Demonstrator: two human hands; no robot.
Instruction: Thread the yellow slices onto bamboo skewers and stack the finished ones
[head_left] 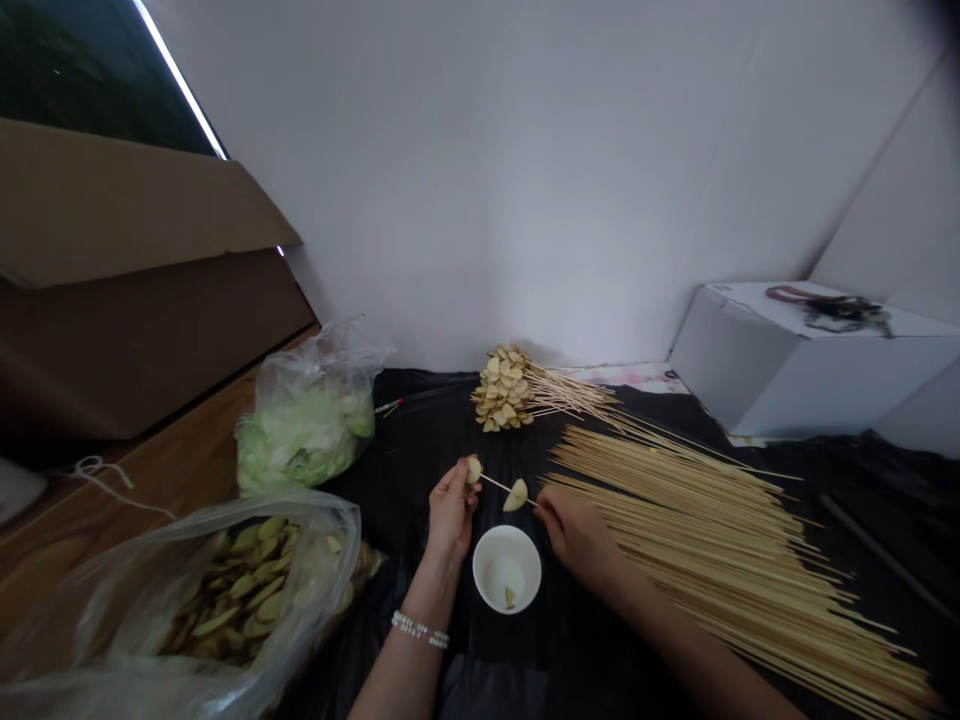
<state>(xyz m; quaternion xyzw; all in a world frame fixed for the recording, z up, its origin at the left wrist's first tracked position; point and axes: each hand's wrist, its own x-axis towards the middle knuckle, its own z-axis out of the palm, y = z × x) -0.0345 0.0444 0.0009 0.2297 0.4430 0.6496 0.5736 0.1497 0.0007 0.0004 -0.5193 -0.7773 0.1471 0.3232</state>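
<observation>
My left hand (452, 505) pinches a pale potato slice (473, 469) at the far end of a thin wooden skewer (493, 482). A second potato slice (516, 495) hangs on the skewer between my two hands. My right hand (576, 530) is closed on the skewer's other end. Just below the skewer stands a white bowl (491, 603) with a small piece of slice inside. Ahead of my hands lies a pile of skewered potato slices (502, 388), their bare sticks pointing right.
Many bare skewers (720, 540) are spread at the right on black plastic sheeting (420, 420). An opened clear bag (330, 510) of slices sits at the lower left, with a bag of pale green vegetable (304, 440) behind it. White box (765, 370) at right; cardboard box (135, 330) at left.
</observation>
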